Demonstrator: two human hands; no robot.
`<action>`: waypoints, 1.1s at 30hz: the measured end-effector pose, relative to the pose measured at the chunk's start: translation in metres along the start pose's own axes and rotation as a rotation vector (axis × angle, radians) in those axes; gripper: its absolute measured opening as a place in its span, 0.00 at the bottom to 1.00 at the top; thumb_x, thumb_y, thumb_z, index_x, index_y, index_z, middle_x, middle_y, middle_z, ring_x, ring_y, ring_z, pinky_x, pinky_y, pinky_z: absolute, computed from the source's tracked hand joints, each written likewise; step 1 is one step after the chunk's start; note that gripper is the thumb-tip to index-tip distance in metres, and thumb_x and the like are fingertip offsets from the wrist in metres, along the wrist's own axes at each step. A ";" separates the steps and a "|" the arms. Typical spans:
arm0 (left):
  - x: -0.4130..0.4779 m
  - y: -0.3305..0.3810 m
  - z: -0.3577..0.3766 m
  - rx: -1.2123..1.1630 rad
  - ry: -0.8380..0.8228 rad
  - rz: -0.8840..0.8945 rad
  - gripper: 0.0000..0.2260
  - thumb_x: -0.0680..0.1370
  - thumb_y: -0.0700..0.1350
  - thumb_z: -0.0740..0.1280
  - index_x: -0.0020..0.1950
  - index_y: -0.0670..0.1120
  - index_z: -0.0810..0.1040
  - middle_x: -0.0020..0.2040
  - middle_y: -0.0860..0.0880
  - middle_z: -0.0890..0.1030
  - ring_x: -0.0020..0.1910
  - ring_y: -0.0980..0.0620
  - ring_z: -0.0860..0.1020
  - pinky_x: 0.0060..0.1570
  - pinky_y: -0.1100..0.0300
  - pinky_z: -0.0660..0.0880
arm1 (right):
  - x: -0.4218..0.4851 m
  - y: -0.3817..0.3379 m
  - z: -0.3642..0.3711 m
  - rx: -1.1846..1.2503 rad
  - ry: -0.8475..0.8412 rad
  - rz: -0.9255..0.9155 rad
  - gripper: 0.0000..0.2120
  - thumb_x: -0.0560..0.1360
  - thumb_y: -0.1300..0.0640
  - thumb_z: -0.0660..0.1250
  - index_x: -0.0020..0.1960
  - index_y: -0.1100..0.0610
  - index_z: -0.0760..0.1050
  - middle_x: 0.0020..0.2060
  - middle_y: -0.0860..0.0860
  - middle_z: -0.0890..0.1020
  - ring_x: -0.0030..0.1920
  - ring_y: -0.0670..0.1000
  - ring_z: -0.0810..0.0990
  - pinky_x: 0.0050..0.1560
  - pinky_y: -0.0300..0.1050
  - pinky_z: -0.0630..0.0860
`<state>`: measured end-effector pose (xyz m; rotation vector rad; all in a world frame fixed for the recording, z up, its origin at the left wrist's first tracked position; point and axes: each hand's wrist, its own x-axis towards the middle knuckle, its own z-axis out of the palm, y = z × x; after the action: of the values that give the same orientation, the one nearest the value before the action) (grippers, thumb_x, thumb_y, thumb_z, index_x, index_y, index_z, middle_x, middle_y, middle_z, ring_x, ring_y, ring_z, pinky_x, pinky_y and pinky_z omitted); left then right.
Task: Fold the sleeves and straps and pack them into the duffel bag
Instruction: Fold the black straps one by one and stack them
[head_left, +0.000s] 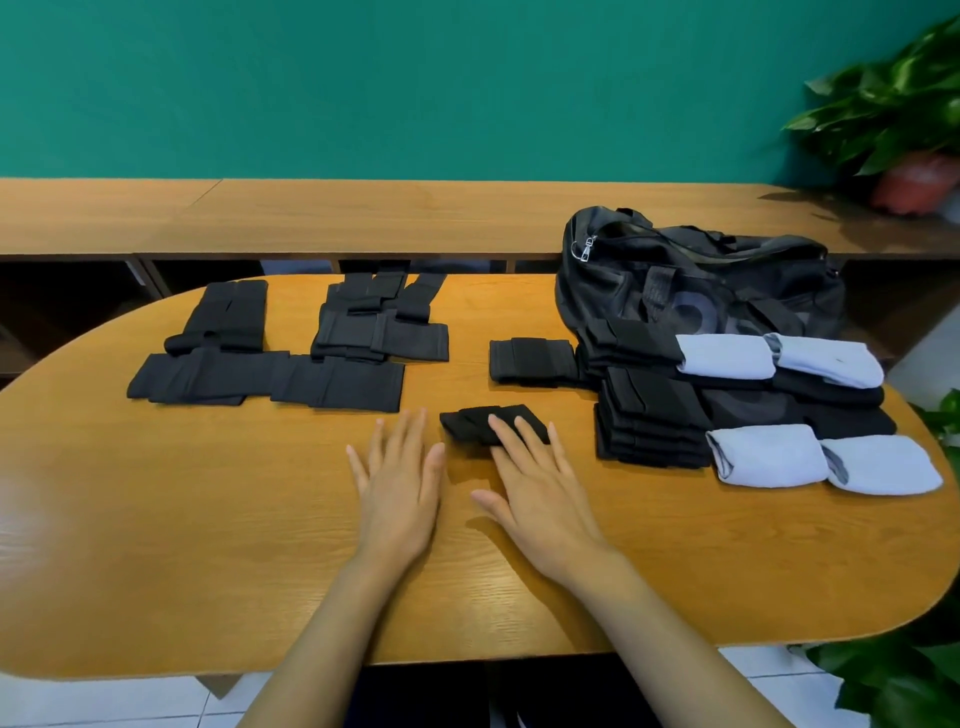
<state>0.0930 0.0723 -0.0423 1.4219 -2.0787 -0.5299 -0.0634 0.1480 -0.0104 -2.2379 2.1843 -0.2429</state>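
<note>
1. Oval wooden tabletop is carrying everything. A teal wall is filling the background, and a low wooden shelf unit is running along it behind the table.
2. Potted plant in a reddish pot is sitting on the right end of the shelf unit. More leaves are showing off the table's near right edge, and white floor tile is showing below the near edge.
3. Black duffel bag is sitting at the far right edge of the tabletop; can't tell if its zip is open.
4. Stack of folded black sleeves is lying just in front of the bag. Light-blue rolled sleeves are lying on top beside it, and a second light-blue pair is lying nearer the right edge.
5. One flat black band is lying just left of that stack.
6. Unfolded black straps are lying spread over the far left part of the tabletop, overlapping each other.
7. Small folded black strap is lying near the tabletop's middle.
8. Right hand is lying flat, fingers straight, with its fingertips resting on that strap's near side and not curling round it.
9. Left hand is lying flat, palm down on bare wood just left of the strap, fingers straight, holding nothing.
</note>
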 end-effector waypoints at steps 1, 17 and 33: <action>0.001 -0.002 0.001 -0.046 0.025 -0.048 0.41 0.73 0.73 0.32 0.79 0.54 0.54 0.79 0.52 0.57 0.79 0.52 0.46 0.75 0.44 0.35 | 0.008 0.004 -0.002 -0.020 0.035 0.011 0.46 0.75 0.31 0.30 0.76 0.58 0.64 0.80 0.49 0.47 0.79 0.51 0.43 0.77 0.54 0.36; 0.002 0.000 -0.003 -0.118 0.001 -0.060 0.36 0.76 0.68 0.37 0.79 0.51 0.57 0.78 0.53 0.61 0.78 0.56 0.47 0.75 0.50 0.33 | 0.088 0.067 -0.016 -0.126 0.045 0.133 0.28 0.82 0.39 0.46 0.72 0.54 0.69 0.79 0.55 0.54 0.79 0.54 0.46 0.76 0.51 0.36; 0.130 -0.069 -0.053 0.278 0.074 -0.163 0.20 0.84 0.54 0.54 0.76 0.52 0.65 0.78 0.45 0.61 0.77 0.45 0.56 0.74 0.40 0.39 | 0.182 -0.036 0.007 0.157 -0.145 0.028 0.27 0.83 0.40 0.46 0.80 0.47 0.53 0.80 0.50 0.51 0.79 0.59 0.45 0.77 0.60 0.46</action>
<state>0.1397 -0.0745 -0.0138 1.7523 -2.0485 -0.2523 -0.0236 -0.0329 0.0059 -2.0723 2.0459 -0.2355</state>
